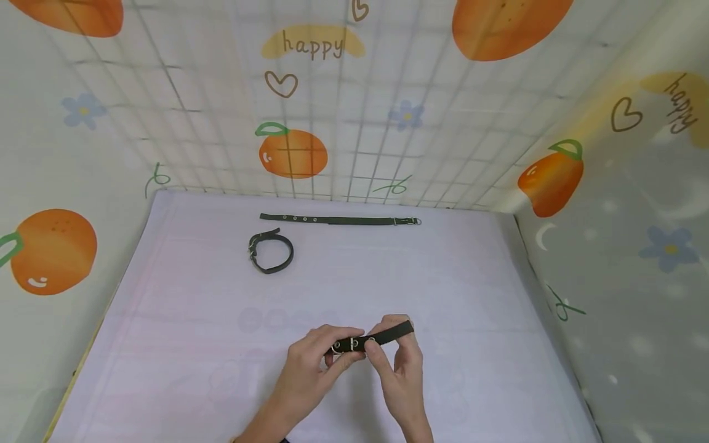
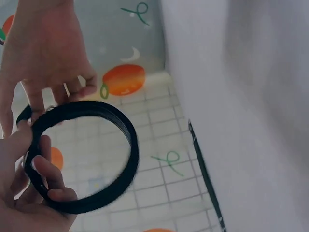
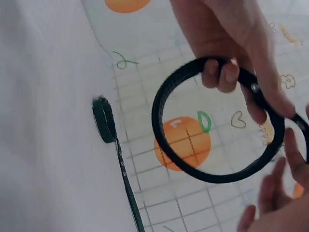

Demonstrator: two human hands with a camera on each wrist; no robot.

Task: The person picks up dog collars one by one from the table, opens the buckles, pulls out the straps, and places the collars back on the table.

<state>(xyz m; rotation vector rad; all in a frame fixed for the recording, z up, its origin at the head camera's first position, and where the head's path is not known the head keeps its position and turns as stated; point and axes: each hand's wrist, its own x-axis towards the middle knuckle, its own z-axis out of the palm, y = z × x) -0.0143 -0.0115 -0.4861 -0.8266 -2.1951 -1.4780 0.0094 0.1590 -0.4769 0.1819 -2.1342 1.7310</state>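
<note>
A black pet collar (image 1: 396, 333) with a metal buckle and eyelets is held up in front of the person, its band closed into a ring. My left hand (image 1: 312, 363) grips it beside the buckle, thumb below and fingers above. At the strap's loose end, my right hand (image 1: 401, 369) pinches the band, with the thumb on the front and fingers behind. In the left wrist view the collar's loop (image 2: 133, 150) hangs from the left hand's curled fingers (image 2: 50, 176). Its round shape (image 3: 161, 140) also shows in the right wrist view.
A second collar (image 1: 292, 252), buckled into a ring, lies on the white table (image 1: 443, 277), left of the middle. Behind it, a third collar (image 1: 360, 221) is laid out straight near the back edge. Printed curtains (image 1: 221, 135) stand around the table.
</note>
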